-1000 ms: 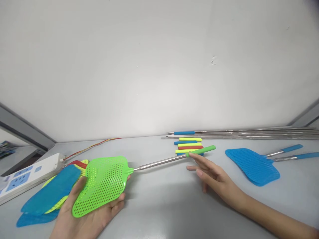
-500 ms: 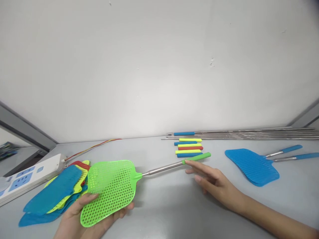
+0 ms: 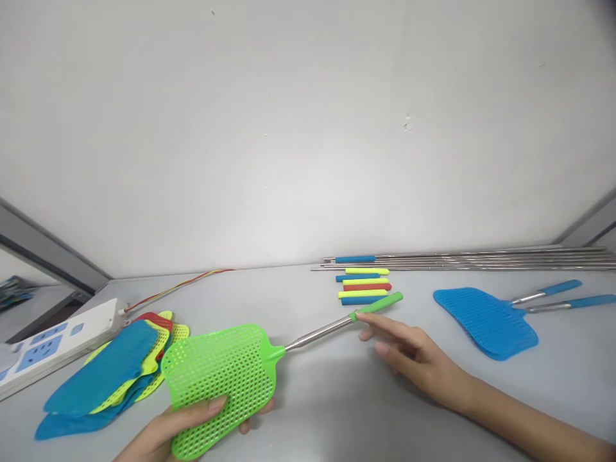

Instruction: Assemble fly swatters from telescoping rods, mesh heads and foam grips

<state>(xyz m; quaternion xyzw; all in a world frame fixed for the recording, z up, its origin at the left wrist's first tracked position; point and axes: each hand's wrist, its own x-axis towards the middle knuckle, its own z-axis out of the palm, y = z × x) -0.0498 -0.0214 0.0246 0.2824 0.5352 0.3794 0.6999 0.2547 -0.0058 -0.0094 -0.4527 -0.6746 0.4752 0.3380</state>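
A green fly swatter [image 3: 226,359] with a metal rod [image 3: 318,335] and a green grip [image 3: 379,306] slants up to the right. My left hand [image 3: 185,423] clasps its mesh head, thumb on top and the other fingers underneath. Against the lower end of the green grip rests the index fingertip of my right hand [image 3: 409,353]. That hand's fingers are apart, the thumb below, and it is not wrapped round anything.
At left lie stacked swatter heads [image 3: 106,366] in blue, yellow and red, beside a white power strip [image 3: 62,346]. Coloured grips [image 3: 366,287] lie mid-table. Metal rods [image 3: 481,262] run along the wall. Blue swatters [image 3: 486,321] rest at right.
My left hand has shifted right and down with the swatter head, and its thumb lies further over the mesh. The swatter tilts more steeply. My right hand has barely moved.
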